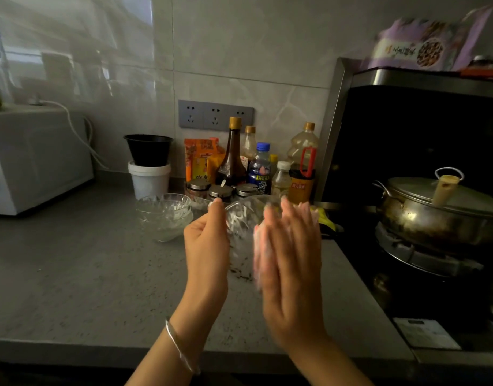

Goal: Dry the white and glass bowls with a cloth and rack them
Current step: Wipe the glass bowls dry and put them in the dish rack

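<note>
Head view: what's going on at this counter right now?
A person is drying a glass bowl held up over the counter. The left hand grips its rim while the right hand, blurred, presses a pale cloth against it. More glass bowls sit stacked to the left.

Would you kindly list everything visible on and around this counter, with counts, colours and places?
glass bowl: one, clear, held between the hands
stacked glass bowls: several, clear, counter left of the hands
black bowl: one, on the white tub
bottles: several, mixed colours, by the wall
spice jars: three, metal-lidded, before the bottles
pot: one, steel, lidded, on the stove
microwave: one, white, far left
cloth: pale, blurred, under right hand
left hand: gripping the bowl
right hand: wiping, blurred
</note>
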`<state>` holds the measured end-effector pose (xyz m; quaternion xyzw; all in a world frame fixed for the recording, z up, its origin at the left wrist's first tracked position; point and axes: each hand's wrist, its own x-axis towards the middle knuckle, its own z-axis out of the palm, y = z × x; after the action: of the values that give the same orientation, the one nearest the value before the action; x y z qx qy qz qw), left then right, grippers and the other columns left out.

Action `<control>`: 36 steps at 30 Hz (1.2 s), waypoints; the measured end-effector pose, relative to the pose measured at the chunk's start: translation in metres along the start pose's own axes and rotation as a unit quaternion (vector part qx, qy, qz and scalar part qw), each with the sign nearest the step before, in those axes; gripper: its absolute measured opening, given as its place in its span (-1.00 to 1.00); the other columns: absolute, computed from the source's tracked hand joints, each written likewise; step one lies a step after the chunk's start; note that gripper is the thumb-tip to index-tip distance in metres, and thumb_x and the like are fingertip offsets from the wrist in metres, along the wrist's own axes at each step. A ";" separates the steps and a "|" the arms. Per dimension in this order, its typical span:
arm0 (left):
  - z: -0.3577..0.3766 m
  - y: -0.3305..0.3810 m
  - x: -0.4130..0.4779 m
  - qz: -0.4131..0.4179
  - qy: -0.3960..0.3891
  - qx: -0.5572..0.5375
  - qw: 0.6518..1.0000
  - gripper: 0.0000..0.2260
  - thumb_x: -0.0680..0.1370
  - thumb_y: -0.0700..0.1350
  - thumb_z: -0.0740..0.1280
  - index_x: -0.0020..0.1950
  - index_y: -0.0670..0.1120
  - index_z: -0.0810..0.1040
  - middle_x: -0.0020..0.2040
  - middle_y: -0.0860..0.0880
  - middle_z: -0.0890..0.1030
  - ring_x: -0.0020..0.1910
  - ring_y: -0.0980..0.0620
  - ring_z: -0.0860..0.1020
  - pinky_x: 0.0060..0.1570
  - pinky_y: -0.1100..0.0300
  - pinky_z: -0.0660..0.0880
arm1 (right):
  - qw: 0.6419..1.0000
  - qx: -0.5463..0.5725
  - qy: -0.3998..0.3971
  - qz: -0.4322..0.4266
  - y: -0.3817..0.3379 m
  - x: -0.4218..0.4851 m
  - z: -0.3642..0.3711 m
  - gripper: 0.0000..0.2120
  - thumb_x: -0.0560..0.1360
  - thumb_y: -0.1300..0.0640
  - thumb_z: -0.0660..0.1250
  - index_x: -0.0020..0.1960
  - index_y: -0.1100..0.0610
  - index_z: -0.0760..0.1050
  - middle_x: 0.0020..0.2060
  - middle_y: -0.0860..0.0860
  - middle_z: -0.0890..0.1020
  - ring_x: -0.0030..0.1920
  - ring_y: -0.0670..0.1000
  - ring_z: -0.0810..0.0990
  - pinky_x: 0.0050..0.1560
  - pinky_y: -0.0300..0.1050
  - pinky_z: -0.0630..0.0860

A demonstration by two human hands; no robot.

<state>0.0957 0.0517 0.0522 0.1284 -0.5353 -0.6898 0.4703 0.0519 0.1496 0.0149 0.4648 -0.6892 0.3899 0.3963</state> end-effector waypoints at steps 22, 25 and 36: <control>-0.001 -0.015 -0.012 0.038 -0.016 0.026 0.999 -0.48 0.63 -0.02 0.20 -0.41 -0.35 0.28 -0.49 -0.20 0.27 -0.51 -0.13 0.17 -0.46 0.11 0.16 | 0.988 0.119 -0.050 0.081 0.009 0.042 -0.008 -0.64 0.61 -0.08 0.04 0.28 -0.06 0.49 0.19 -0.12 0.57 0.23 -0.15 0.50 0.20 -0.12 0.48; -0.005 -0.012 -0.009 -0.013 0.015 -0.025 0.999 -0.57 0.62 -0.02 0.19 -0.35 -0.29 0.39 -0.42 -0.24 0.39 -0.46 -0.15 0.32 -0.38 0.08 0.30 | 0.895 0.369 -0.029 0.251 0.015 0.043 -0.008 -0.73 0.59 -0.09 0.07 0.10 -0.12 0.53 0.01 -0.23 0.65 0.08 -0.23 0.59 0.04 -0.37 0.49; -0.024 -0.006 0.004 0.027 -0.114 0.063 0.991 -0.49 0.59 0.11 0.07 -0.26 -0.26 0.55 -0.33 -0.17 0.61 -0.30 0.00 0.55 -0.17 0.28 0.46 | 0.869 0.395 0.027 0.296 0.018 0.043 -0.021 -0.52 0.58 -0.02 0.17 -0.41 0.19 0.56 -0.58 -0.05 0.49 -0.51 0.04 0.45 -0.44 -0.40 0.40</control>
<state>0.1065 0.0335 0.0391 0.0637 -0.6311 -0.6522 0.4150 0.0283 0.1597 0.0588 0.3458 -0.5719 0.7412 0.0635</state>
